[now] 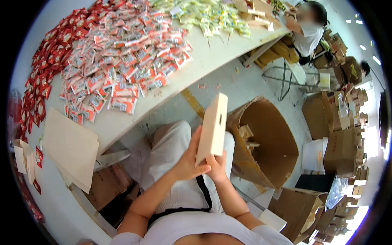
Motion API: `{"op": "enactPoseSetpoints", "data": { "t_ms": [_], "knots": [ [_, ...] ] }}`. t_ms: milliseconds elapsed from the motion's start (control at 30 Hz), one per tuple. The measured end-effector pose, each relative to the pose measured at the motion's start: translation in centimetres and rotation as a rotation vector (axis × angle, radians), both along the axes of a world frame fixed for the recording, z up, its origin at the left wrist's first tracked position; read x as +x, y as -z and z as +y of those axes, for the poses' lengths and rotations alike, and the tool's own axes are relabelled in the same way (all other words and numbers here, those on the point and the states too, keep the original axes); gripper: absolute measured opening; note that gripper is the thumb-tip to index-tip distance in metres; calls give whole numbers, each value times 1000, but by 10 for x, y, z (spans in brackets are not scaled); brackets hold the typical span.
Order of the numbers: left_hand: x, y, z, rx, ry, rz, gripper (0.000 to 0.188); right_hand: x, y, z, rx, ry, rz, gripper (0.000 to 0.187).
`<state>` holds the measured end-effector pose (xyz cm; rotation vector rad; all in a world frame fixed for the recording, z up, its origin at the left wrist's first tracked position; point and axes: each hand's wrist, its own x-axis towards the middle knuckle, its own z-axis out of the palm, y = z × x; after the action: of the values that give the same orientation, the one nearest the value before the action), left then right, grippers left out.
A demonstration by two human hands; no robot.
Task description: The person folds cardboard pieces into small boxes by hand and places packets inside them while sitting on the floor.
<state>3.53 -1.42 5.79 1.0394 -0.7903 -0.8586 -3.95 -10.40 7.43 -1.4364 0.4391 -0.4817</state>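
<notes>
Above my lap I hold a slim cream cardboard box (213,124) upright and a little tilted, with a dark slot in its narrow side. My left hand (187,164) is closed on its left side and lower end, thumb across the bottom. Round the lower right of the box my right hand (219,166) is closed too; the box partly hides its fingers. Flat cream card sheets (70,143) lie on the table (204,61) to my left, beside an upright open cream carton (24,157).
Orange-and-white packets (122,61), red packets (61,45) and green-yellow packets (208,14) are heaped on the table. An open brown carton (267,143) holding card pieces stands right of my knees. More cartons (347,149) line the right. Another person (308,34) sits at the far right.
</notes>
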Motion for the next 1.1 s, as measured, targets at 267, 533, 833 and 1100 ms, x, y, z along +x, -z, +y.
{"op": "enactPoseSetpoints", "data": {
  "t_ms": [267, 533, 833, 1100],
  "knots": [
    [52, 9, 14, 25, 137, -303, 142, 15, -4, 12, 119, -122, -5, 13],
    [51, 6, 8, -120, 134, -127, 140, 10, -22, 17, 364, -177, -14, 15],
    [44, 13, 15, -105, 53, 111, 123, 8, -15, 14, 386, -220, 14, 20],
    [47, 0, 19, -140, 101, 161, 139, 5, -25, 8, 401, -350, -15, 18]
  ]
}}
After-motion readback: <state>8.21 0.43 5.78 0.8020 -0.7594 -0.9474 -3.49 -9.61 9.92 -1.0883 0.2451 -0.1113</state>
